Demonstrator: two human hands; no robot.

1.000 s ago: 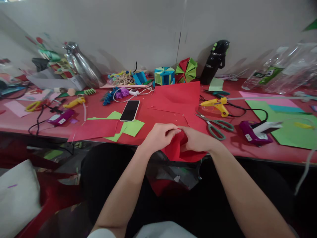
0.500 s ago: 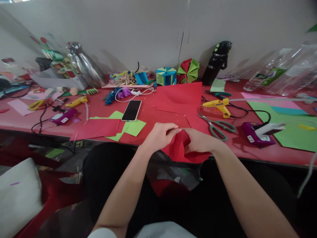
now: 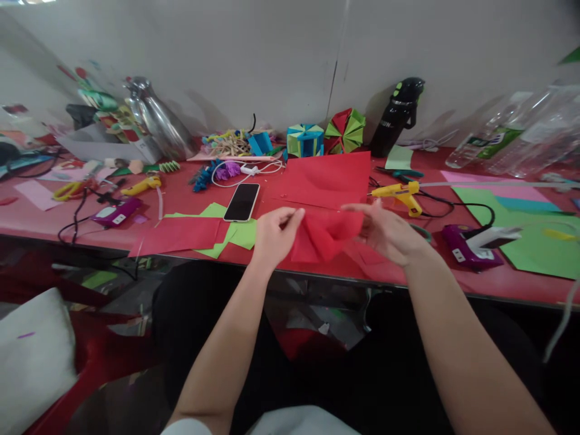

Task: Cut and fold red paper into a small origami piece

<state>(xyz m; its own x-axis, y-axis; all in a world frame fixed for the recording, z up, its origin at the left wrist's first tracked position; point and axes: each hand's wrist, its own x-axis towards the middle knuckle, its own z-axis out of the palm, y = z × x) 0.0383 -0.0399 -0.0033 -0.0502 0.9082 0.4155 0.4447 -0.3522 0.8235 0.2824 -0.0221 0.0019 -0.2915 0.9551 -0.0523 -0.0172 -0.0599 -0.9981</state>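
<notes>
My left hand (image 3: 277,234) pinches the left edge of a creased sheet of red paper (image 3: 324,237), held up at the table's front edge. At the paper's right side is my right hand (image 3: 385,229), its fingers spread and slightly blurred; nothing shows in its grasp. A larger flat red sheet (image 3: 328,175) lies just beyond the creased one. Partly hidden behind my right hand are the green-handled scissors (image 3: 422,232). A yellow glue gun (image 3: 399,192) lies behind that hand.
Left of my hands, a phone (image 3: 241,202) rests near green paper squares (image 3: 244,234) and a red sheet (image 3: 181,235). Purple power sockets (image 3: 471,246) sit at right, with cables. A black bottle (image 3: 399,115), folded paper shapes (image 3: 304,141) and a steel jug (image 3: 156,118) stand along the wall.
The red paper has moved up and away from me over the table edge and opened out. My hands have drawn apart, the right one letting go of the paper.
</notes>
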